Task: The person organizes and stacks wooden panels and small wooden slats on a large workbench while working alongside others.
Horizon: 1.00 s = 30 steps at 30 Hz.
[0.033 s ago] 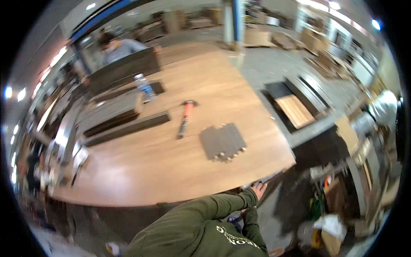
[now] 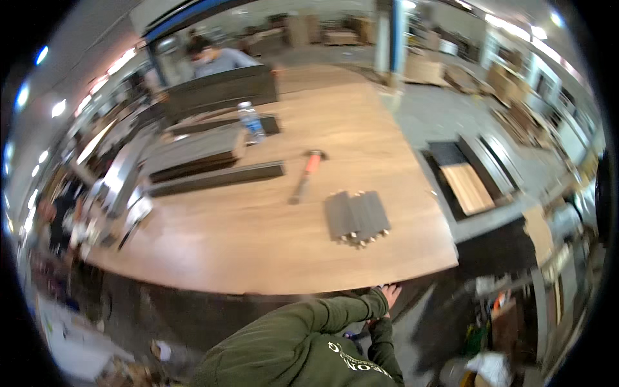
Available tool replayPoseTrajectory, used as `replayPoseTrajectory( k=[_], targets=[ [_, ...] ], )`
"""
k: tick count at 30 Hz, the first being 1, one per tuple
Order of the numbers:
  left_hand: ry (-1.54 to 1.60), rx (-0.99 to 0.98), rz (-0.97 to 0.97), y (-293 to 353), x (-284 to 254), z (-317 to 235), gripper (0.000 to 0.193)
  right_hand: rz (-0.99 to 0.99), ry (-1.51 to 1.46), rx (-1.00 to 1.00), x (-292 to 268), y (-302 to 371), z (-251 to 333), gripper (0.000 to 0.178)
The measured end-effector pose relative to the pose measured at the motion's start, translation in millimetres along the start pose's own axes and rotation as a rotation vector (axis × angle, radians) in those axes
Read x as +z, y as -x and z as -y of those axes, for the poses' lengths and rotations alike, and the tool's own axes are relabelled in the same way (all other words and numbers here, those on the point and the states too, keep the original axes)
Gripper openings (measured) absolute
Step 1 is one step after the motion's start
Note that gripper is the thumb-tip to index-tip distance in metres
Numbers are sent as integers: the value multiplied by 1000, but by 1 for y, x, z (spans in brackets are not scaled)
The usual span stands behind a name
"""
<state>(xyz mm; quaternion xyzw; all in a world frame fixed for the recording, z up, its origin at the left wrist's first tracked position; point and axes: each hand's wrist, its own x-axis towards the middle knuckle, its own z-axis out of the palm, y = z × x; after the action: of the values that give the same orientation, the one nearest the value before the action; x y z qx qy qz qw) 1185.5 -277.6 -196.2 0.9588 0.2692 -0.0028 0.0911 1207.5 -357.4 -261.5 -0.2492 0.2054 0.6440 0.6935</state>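
Clear, blue-labelled water bottle (image 2: 251, 122) upright on the far table side

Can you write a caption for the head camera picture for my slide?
A hand touches the near edge of a big wooden table holding a hammer, grey slats and a water bottle.

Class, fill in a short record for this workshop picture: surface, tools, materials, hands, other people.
Surface: large wooden worktable
Tool: hammer with orange grip, lying flat near the middle
Materials: stack of short grey slats near the right edge; long dark panels on the left
Other item: plastic water bottle, upright
Hands: one hand at the table's near edge, green sleeve; which hand and the other hand unclear
Other people: a person at the far end
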Motion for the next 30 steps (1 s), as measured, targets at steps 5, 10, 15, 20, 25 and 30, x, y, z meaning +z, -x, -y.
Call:
replayPoseTrajectory(
  k=[5, 10, 15, 20, 25, 30],
  targets=[
    [108, -95, -83, 88, -71, -1, 68, 81, 189, 220, -25, -33, 19, 28],
    [586, -381, 247, 226, -2, 16, 50, 153, 757, 431, -190, -53, 49, 26],
    [739, -886, 188, 404, 34, 34, 46, -135, 1338, 532, -147, -1, 19, 27],
    [932, -1252, 29, 549, 75, 26, 42, 25, 1767, 634, -65, 2, -74, 28],
    [1136, -1370, -265, 638, 111, 35, 38, 300, 2171, 696, -3, -3, -195, 29],
    [1250, -1526, -545, 739, 140, 11, 34, 1114, 2412, 1186, 57, -12, -356, 30]
  ],
)
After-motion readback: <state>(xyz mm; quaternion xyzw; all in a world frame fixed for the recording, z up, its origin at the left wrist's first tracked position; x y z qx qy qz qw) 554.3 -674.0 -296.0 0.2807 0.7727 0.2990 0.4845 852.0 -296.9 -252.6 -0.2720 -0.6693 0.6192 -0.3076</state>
